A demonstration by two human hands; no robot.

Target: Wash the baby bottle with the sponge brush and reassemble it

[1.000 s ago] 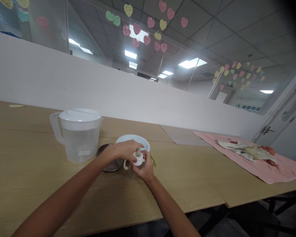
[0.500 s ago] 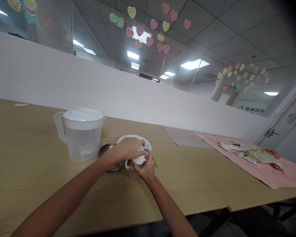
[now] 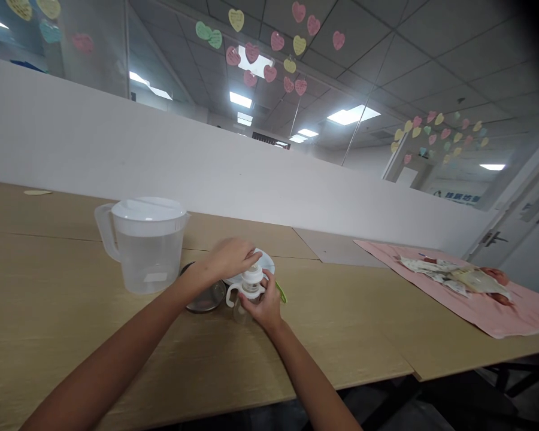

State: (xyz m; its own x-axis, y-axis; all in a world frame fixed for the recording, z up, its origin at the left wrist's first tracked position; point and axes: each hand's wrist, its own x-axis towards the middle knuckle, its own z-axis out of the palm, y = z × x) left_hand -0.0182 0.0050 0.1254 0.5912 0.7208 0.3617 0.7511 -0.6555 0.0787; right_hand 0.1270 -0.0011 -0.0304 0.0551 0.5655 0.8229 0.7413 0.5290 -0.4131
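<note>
My right hand (image 3: 266,305) is wrapped round a clear baby bottle (image 3: 241,312) with a white handle ring, holding it upright on the table. A white collar with a clear teat (image 3: 252,274) sits at the bottle's top, with clear neck showing beneath it. My left hand (image 3: 231,258), slightly blurred, has its fingers closed over the teat from above; part of the grip is hidden. Behind the hands is a pale plate or bowl (image 3: 266,261), partly covered. A round metal dish (image 3: 206,299) lies left of the bottle, under my left wrist. Something green (image 3: 281,292) shows beside my right hand.
A lidded clear pitcher (image 3: 150,251) holding water stands to the left. At the right, a pink cloth (image 3: 489,317) carries a doll-like figure (image 3: 471,280) in light clothes. A white wall (image 3: 206,161) with windows above borders the wooden table (image 3: 341,323).
My left hand has shifted slightly left and up on the teat. More of the white collar and the clear neck below it shows now. The right hand keeps its hold.
</note>
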